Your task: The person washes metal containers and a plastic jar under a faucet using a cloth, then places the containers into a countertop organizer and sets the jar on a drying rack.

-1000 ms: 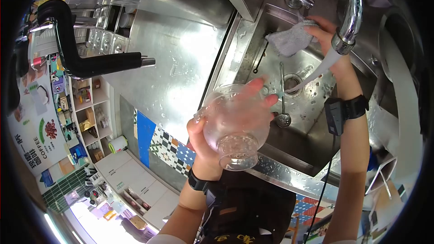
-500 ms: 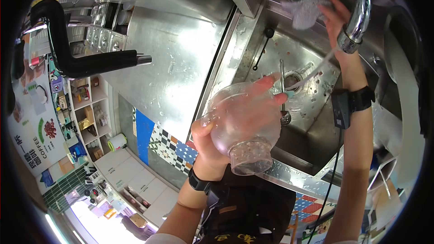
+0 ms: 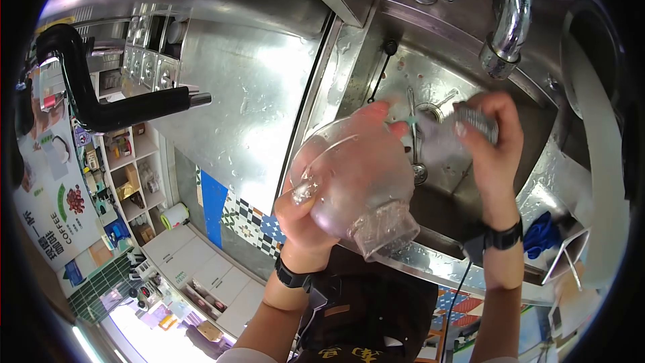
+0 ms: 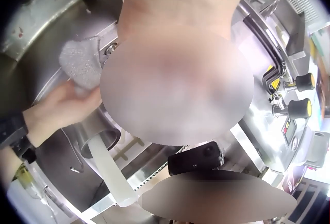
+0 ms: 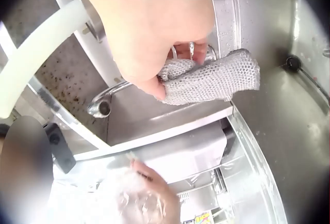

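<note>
My left hand (image 3: 304, 230) grips a clear, round-bodied vessel (image 3: 356, 175) with a short neck, tilted so the neck points down and right toward my body. Its thumb lies on the near side, while the fingers show blurred through the wall. Over the sink, my right hand (image 3: 498, 141) pinches a grey mesh scouring cloth (image 5: 216, 82), bunched under its fingertips with one end sticking out. In the head view the cloth is blurred, a little right of the vessel. In the left wrist view, the right hand (image 4: 67, 105) and cloth (image 4: 81, 61) appear at the left.
Below the hands is a steel sink (image 3: 430, 67), with a long-handled strainer spoon (image 3: 420, 173) and a thin black-ended rod (image 3: 390, 47) in it. A curved faucet (image 3: 500, 60) hangs above. A wet steel counter (image 3: 235, 87) lies left; a blue cloth (image 3: 539, 235) sits at right.
My right hand has brought the cloth from the sink's far side down toward the vessel. The vessel has tilted, its neck swinging right. Water that ran from the faucet no longer shows.
</note>
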Available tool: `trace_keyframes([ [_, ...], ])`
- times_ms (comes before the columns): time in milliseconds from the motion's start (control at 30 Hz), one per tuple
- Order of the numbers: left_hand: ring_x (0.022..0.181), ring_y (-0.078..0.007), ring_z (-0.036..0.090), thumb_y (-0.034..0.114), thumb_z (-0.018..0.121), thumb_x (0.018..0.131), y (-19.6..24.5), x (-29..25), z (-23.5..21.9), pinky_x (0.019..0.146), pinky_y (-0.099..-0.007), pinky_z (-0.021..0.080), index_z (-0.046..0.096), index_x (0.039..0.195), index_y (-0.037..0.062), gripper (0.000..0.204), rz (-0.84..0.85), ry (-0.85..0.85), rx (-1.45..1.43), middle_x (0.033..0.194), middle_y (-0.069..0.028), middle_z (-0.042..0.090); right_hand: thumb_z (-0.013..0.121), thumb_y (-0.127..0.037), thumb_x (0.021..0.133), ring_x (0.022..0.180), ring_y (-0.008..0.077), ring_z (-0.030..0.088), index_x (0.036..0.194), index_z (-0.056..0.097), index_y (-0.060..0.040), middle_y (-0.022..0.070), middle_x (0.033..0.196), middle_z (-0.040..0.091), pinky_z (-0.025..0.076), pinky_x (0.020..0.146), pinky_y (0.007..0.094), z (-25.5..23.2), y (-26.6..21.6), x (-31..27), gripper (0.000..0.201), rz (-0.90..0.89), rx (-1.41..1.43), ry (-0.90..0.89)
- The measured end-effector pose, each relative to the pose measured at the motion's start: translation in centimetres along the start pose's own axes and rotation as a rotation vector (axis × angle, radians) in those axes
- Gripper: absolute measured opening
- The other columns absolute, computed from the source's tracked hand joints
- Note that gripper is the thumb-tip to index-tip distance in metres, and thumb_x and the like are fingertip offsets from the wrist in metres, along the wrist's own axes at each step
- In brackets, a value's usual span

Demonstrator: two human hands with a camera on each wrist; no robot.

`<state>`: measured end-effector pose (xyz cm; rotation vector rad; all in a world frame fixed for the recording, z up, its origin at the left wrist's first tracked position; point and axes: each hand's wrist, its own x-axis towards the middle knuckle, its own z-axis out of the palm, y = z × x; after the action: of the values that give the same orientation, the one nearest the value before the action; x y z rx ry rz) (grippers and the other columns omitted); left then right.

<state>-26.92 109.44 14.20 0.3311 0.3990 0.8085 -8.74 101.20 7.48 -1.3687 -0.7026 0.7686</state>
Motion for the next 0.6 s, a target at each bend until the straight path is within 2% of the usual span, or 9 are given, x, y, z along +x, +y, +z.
trace_keyframes([
  [100, 0.122, -0.0464, 0.033, 0.033, 0.062, 0.072, -0.4, 0.2, 0.2, 0.097, -0.0532, 0.034, 0.057, 0.089, 0.0039, 0.034, 0.069, 0.098, 0.192, 0.134, -0.0271, 0.032, 0.067, 0.003, 0.069, 0.092, 0.0172, 0.054, 0.075, 0.043, -0.006, 0.0118, 0.099, 0.055, 0.048, 0.078, 0.0317, 1.3, -1.3, -1.7, 0.027, -0.11, 0.256, -0.039],
  [133, 0.121, -0.0458, 0.035, 0.039, 0.058, 0.073, -0.5, 0.3, 0.0, 0.096, -0.0514, 0.037, 0.057, 0.096, 0.0111, 0.036, 0.075, 0.084, 0.316, 0.134, -0.0251, 0.033, 0.067, 0.004, 0.069, 0.092, 0.0191, 0.055, 0.074, 0.043, -0.0059, 0.0136, 0.098, 0.056, 0.048, 0.076, 0.0324, 2.6, -2.7, -1.9, 0.027, -0.097, 0.35, -0.009],
  [200, 0.119, -0.0444, 0.038, 0.051, 0.051, 0.074, -0.7, 0.6, -0.4, 0.093, -0.0479, 0.042, 0.056, 0.109, 0.0253, 0.044, 0.085, 0.056, 0.562, 0.134, -0.0211, 0.033, 0.068, 0.004, 0.068, 0.091, 0.0218, 0.057, 0.073, 0.042, -0.006, 0.0171, 0.1, 0.055, 0.05, 0.073, 0.0325, 2.7, -4.3, -2.7, 0.028, -0.075, 0.346, -0.004],
  [300, 0.119, -0.043, 0.04, 0.05, 0.051, 0.074, -1.1, 0.8, 0.1, 0.091, -0.0468, 0.044, 0.056, 0.11, 0.0259, 0.044, 0.108, 0.149, 0.619, 0.134, -0.0203, 0.034, 0.076, -0.003, 0.064, 0.084, 0.0224, 0.059, 0.076, 0.051, -0.0045, 0.0195, 0.107, 0.049, 0.05, 0.068, 0.0308, 2.2, -5.5, -3.2, 0.028, -0.141, 0.036, -0.071],
  [400, 0.119, -0.0399, 0.041, 0.05, 0.048, 0.073, -1.4, 0.9, 0.2, 0.091, -0.0443, 0.044, 0.053, 0.116, 0.0202, 0.052, 0.142, 0.169, 0.645, 0.135, -0.0195, 0.033, 0.08, -0.009, 0.061, 0.081, 0.0223, 0.058, 0.084, 0.062, -0.0024, 0.0174, 0.109, 0.044, 0.049, 0.067, 0.0303, 2.2, -6.7, -3.1, 0.031, -0.282, -0.209, -0.176],
  [433, 0.118, -0.0394, 0.042, 0.05, 0.047, 0.073, -1.4, 1.0, 0.1, 0.091, -0.0434, 0.044, 0.052, 0.118, 0.0175, 0.056, 0.158, 0.192, 0.66, 0.135, -0.0193, 0.033, 0.08, -0.011, 0.057, 0.082, 0.0227, 0.057, 0.093, 0.066, -0.0021, 0.0144, 0.104, 0.044, 0.048, 0.069, 0.0306, 2.3, -6.8, -3.4, 0.039, -0.295, -0.251, -0.202],
  [533, 0.118, -0.0377, 0.043, 0.05, 0.045, 0.073, -1.5, 1.1, -0.1, 0.092, -0.0409, 0.044, 0.046, 0.124, 0.0097, 0.065, 0.188, 0.242, 0.685, 0.135, -0.0189, 0.034, 0.078, -0.011, 0.057, 0.086, 0.0237, 0.056, 0.093, 0.067, -0.0029, 0.0155, 0.104, 0.046, 0.047, 0.072, 0.0305, 2.0, -6.9, -3.8, 0.038, -0.22, -0.29, -0.349],
  [567, 0.117, -0.0371, 0.043, 0.05, 0.044, 0.074, -1.6, 1.1, -0.3, 0.092, -0.0402, 0.044, 0.045, 0.125, 0.0074, 0.067, 0.189, 0.244, 0.681, 0.135, -0.0189, 0.034, 0.073, -0.005, 0.057, 0.083, 0.0223, 0.057, 0.09, 0.067, -0.0041, 0.0134, 0.096, 0.054, 0.049, 0.068, 0.0291, 2.1, -7.1, -3.1, 0.033, -0.327, -0.314, -0.37],
  [600, 0.117, -0.038, 0.043, 0.048, 0.045, 0.075, -1.5, 1.1, -0.5, 0.092, -0.0416, 0.043, 0.045, 0.119, 0.0071, 0.06, 0.19, 0.225, 0.667, 0.134, -0.02, 0.035, 0.071, -0.004, 0.058, 0.082, 0.0217, 0.057, 0.091, 0.068, -0.0045, 0.0121, 0.093, 0.056, 0.049, 0.066, 0.0289, 2.1, -6.8, -3.0, 0.033, -0.385, -0.335, -0.334],
])
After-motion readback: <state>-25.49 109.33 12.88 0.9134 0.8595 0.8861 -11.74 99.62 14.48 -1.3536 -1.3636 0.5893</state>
